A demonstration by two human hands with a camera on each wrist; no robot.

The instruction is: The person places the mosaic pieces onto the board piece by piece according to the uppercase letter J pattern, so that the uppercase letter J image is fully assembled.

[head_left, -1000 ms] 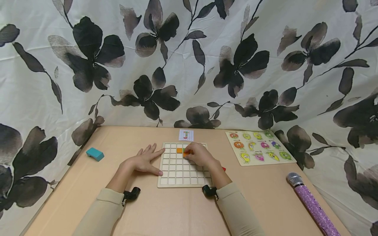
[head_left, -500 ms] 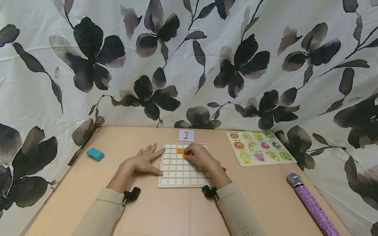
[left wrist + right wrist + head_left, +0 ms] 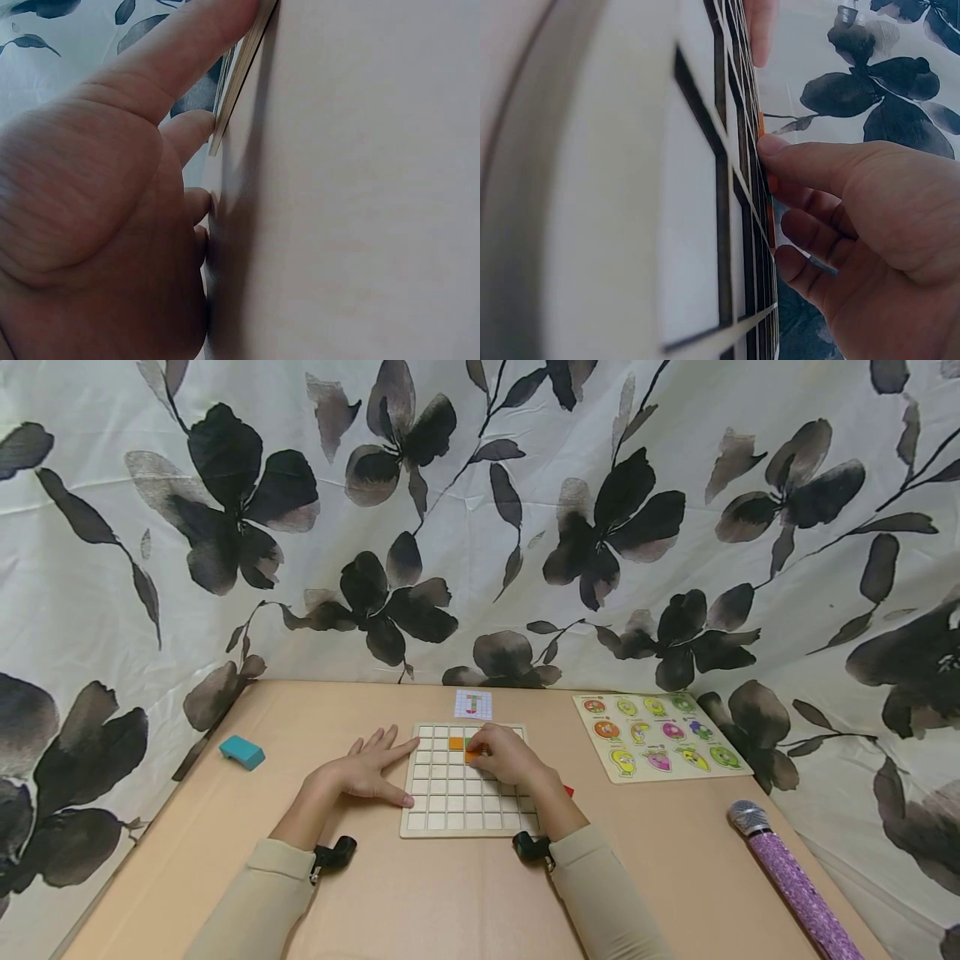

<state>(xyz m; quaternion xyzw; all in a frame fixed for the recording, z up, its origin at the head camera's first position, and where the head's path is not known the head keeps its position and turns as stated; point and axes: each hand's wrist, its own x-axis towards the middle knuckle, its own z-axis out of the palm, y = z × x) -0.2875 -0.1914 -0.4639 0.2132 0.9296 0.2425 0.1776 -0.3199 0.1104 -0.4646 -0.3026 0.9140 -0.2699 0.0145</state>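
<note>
Glittery purple microphone (image 3: 795, 878), teal block (image 3: 242, 752), floral cloth (image 3: 480, 527)

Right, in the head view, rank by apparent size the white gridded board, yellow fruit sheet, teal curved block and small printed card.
White gridded board
Yellow fruit sheet
Teal curved block and small printed card: too alike to rank

Grid board (image 3: 438, 802) mid-worktop (image 3: 420, 902), btwn L & R edges, twd far edge.
Left grip (image 3: 369, 768) at bd's L edge; right grip (image 3: 508, 756) over its far rows, fingertips at a tile (image 3: 471, 756), second tile (image 3: 456, 743) just L & beyond. Small piece (image 3: 569, 791), mostly hidden, just R of bd. Card (image 3: 473, 703) btwn bd & worktop's far edge; block (image 3: 242, 752) nr L edge; picture sheet (image 3: 663, 737) in far-R corner; mic (image 3: 795, 885) along R edge, before sheet. Cloth (image 3: 480, 552) behind far edge.
</note>
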